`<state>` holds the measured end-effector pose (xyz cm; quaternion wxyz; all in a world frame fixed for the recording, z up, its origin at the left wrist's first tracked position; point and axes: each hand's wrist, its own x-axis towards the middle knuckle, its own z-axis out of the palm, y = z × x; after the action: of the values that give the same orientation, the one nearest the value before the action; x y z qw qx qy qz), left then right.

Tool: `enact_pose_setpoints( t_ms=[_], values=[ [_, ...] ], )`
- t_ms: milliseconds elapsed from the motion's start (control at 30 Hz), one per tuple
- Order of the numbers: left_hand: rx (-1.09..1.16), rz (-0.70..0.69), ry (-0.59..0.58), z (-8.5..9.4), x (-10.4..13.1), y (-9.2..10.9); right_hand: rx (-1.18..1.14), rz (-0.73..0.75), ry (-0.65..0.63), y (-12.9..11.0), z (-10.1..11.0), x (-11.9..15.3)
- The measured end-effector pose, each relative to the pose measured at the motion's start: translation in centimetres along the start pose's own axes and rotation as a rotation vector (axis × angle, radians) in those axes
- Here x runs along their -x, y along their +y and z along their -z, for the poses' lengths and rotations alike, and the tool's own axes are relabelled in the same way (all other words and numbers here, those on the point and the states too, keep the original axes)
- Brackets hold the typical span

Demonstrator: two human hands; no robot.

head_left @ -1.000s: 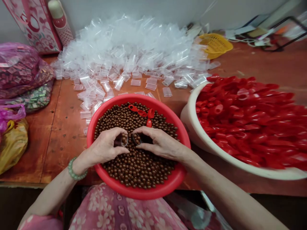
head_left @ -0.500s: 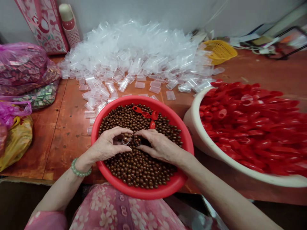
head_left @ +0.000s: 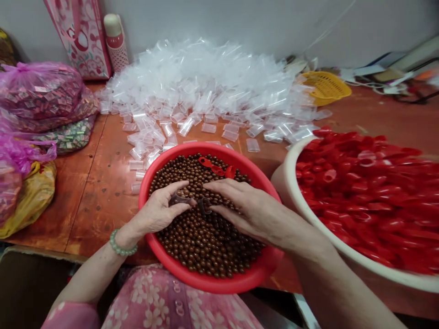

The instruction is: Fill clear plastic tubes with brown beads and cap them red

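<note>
Brown beads fill a red basin in front of me. My left hand, with a green bracelet at its wrist, holds a clear plastic tube between thumb and fingers over the beads. Close to its right, a second clear tube touches the fingertips of my right hand, whose thumb and fingers curve around its right side. Red plastic pieces lie on the beads near the basin's far rim.
Clear tubes are heaped behind the basin. A white tub of red parts stands right, a yellow basket behind it. Filled plastic bags, a gift bag and a bottle are at left.
The view has shifted, moving the scene right and slightly down. My right hand's fingers have spread and moved over the beads, now covering one red piece. The tube in my left hand has tilted.
</note>
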<state>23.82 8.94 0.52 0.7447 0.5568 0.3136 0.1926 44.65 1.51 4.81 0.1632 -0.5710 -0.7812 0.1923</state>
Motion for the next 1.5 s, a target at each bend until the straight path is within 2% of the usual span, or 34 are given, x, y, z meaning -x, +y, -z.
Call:
enact_pose_setpoints(
  t_ms=[33, 133, 233, 300, 467, 633, 800, 1167, 1367, 1500],
  values=[
    [-0.015, -0.025, -0.021, 0.0, 0.0, 0.1, -0.067, 0.047, 0.013, -0.5, 0.5, -0.6],
    [-0.053, -0.131, -0.077, 0.1, -0.1, 0.1, -0.216, 0.186, -0.055, -1.4, 1.2, -2.8],
    [-0.092, -0.170, -0.083, 0.3, -0.1, -0.1, -0.269, 0.236, -0.118, -1.3, 0.5, -4.3],
    [-0.121, -0.154, -0.078, 0.5, -0.2, -0.1, -0.313, 0.243, -0.115, -0.9, -0.1, -4.7],
    [-0.084, -0.103, -0.068, 0.5, -0.2, 0.2, -0.435, 0.194, -0.006, 0.1, -0.9, -4.5],
    [0.046, -0.020, -0.051, 0.5, -0.3, 0.5, -0.522, 0.047, 0.058, 0.7, -1.3, -4.1],
    [0.143, 0.009, -0.030, 0.7, -0.4, 0.3, -0.609, -0.027, 0.044, 1.0, -1.8, -4.2],
    [0.227, -0.030, -0.044, 0.9, -0.5, 0.1, -0.530, 0.133, 0.107, 0.2, -1.9, -4.8],
    [0.224, -0.031, -0.075, 0.8, -0.6, 0.0, -0.580, 0.016, 0.016, -0.5, -1.9, -4.7],
    [0.299, -0.009, -0.036, 1.0, -0.5, 0.1, -0.666, -0.055, 0.029, 0.0, -2.0, -4.8]
  ],
)
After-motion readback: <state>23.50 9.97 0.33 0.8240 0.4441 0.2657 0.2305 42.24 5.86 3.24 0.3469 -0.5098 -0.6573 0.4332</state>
